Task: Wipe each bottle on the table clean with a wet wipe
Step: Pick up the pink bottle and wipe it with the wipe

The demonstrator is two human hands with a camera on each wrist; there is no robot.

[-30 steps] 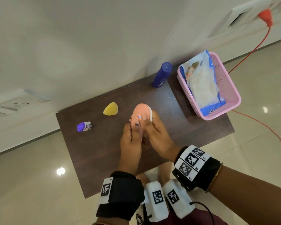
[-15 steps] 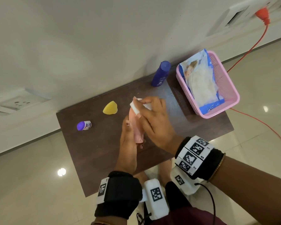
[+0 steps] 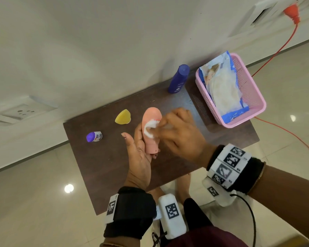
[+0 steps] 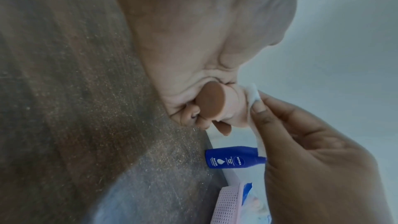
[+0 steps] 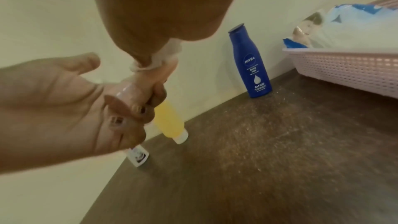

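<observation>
My left hand (image 3: 139, 157) holds the peach-pink tube (image 3: 151, 129) above the dark wooden table (image 3: 103, 168), cap end down by the heel of the palm, the lower fingers curled round the narrow end while the thumb stands free to the side. From the left wrist view the tube's round brown cap (image 4: 213, 102) sits wedged against those curled fingers. My right hand (image 3: 178, 138) pinches a folded white wet wipe (image 3: 150, 129) between thumb and fingertips and presses it flat against the front of the tube, about midway up its body; the other fingers of that hand are bent loosely behind. On the table the yellow tube (image 3: 123, 117) stands on its white cap just left of the tube I hold, and a small bottle with a purple cap (image 3: 94, 136) stands well apart toward the left edge. The blue Nivea body milk bottle (image 3: 179, 78) stands upright at the back edge against the wall, just beside the pink plastic basket (image 3: 253, 97), which holds an opened blue pack of wet wipes (image 3: 221, 86). An orange cable (image 3: 275, 56) runs along the floor to a wall socket.
</observation>
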